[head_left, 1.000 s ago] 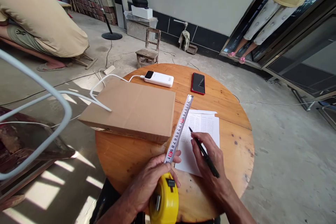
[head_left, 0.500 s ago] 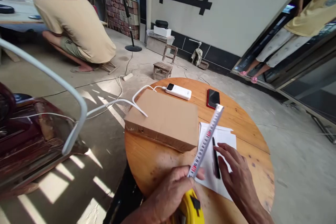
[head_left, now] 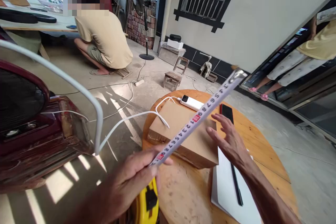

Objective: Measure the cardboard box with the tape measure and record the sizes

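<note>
My left hand (head_left: 139,171) grips a yellow tape measure (head_left: 148,201), thumb and fingers pinching the white blade (head_left: 181,136) where it leaves the case. The blade slants up and to the right, its metal end raised above the table. Fingers apart, my right hand (head_left: 228,136) hovers with nothing in it, by the right edge of a brown cardboard box (head_left: 181,122). Under my right forearm lie white paper sheets (head_left: 223,189) with a black pen (head_left: 237,185) on them. A phone in a red case (head_left: 226,112) is partly hidden behind the right hand.
The round wooden table (head_left: 273,171) carries a white power bank (head_left: 191,102) with a white cable behind the box. A white tube (head_left: 86,101) arches at left. Beyond are a small wooden chair (head_left: 174,75), a standing fan (head_left: 145,24), a crouching person (head_left: 105,38) and a person in the doorway (head_left: 301,56).
My left hand has carried the tape measure left, and its blade now crosses above the box. My right hand has risen from beside the pen toward the box and phone. The view has shifted.
</note>
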`<action>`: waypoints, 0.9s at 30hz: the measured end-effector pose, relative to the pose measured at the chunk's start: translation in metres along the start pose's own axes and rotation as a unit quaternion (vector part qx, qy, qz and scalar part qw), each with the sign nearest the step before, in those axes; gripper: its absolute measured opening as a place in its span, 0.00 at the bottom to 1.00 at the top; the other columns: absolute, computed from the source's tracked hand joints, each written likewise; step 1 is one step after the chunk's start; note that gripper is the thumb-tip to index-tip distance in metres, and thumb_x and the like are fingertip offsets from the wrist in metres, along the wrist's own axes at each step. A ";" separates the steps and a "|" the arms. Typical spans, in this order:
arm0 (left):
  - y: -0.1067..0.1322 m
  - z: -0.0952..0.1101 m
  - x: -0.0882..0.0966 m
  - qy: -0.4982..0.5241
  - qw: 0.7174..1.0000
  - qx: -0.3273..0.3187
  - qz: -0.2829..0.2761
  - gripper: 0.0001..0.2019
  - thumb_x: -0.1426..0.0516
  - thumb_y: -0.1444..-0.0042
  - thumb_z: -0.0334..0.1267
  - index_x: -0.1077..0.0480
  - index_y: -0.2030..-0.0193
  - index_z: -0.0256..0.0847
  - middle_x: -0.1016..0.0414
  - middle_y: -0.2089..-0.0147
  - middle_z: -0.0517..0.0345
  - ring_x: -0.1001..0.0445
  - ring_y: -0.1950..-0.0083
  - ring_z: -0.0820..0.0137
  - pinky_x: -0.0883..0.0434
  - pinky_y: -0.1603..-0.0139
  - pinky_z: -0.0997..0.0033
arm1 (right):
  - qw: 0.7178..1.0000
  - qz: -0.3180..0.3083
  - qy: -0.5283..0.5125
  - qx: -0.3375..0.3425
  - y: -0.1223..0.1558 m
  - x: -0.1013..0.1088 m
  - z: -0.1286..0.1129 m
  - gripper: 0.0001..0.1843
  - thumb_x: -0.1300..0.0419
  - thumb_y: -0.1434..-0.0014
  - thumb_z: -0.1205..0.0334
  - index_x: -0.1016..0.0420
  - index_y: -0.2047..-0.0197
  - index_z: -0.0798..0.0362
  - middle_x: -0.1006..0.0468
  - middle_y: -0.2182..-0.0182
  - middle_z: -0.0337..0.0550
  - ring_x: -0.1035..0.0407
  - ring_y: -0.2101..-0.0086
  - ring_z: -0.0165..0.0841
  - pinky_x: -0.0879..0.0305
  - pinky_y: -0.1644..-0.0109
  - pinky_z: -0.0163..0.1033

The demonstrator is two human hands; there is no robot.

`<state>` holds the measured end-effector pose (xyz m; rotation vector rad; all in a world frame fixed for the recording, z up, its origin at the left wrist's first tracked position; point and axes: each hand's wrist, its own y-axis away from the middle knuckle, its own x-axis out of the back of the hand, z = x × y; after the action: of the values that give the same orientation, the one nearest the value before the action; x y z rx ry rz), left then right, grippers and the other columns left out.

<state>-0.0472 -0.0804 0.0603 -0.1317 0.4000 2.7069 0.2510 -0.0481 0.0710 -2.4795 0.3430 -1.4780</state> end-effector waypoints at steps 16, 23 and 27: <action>-0.051 -0.016 0.054 0.027 1.000 0.004 -0.001 0.16 0.46 0.45 0.41 0.29 0.52 0.37 0.25 0.76 0.58 0.29 0.77 0.70 0.35 0.74 0.74 | 0.972 -0.020 -0.134 -0.192 0.016 -0.012 0.011 0.41 0.39 0.49 0.41 0.43 0.37 0.51 0.35 0.43 0.59 0.30 0.53 0.46 0.28 0.60 0.46; -0.022 -0.027 0.039 0.027 0.998 0.054 0.017 0.17 0.48 0.43 0.45 0.32 0.50 0.40 0.26 0.75 0.61 0.31 0.76 0.70 0.36 0.74 0.76 | 0.965 -0.014 -0.178 -0.191 0.027 -0.007 -0.001 0.39 0.38 0.50 0.44 0.43 0.38 0.47 0.33 0.45 0.54 0.28 0.58 0.42 0.27 0.63 0.45; 0.005 -0.037 0.052 -0.033 0.995 0.088 0.027 0.19 0.48 0.43 0.49 0.32 0.48 0.43 0.25 0.73 0.61 0.31 0.74 0.70 0.36 0.74 0.76 | 0.974 -0.001 -0.160 -0.159 0.034 -0.002 0.000 0.39 0.37 0.51 0.44 0.42 0.38 0.46 0.35 0.44 0.51 0.30 0.55 0.42 0.28 0.58 0.46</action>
<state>-0.0951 -0.0765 0.0187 0.0173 0.6283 2.7042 0.2477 -0.0794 0.0590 -2.9088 0.5497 -1.0635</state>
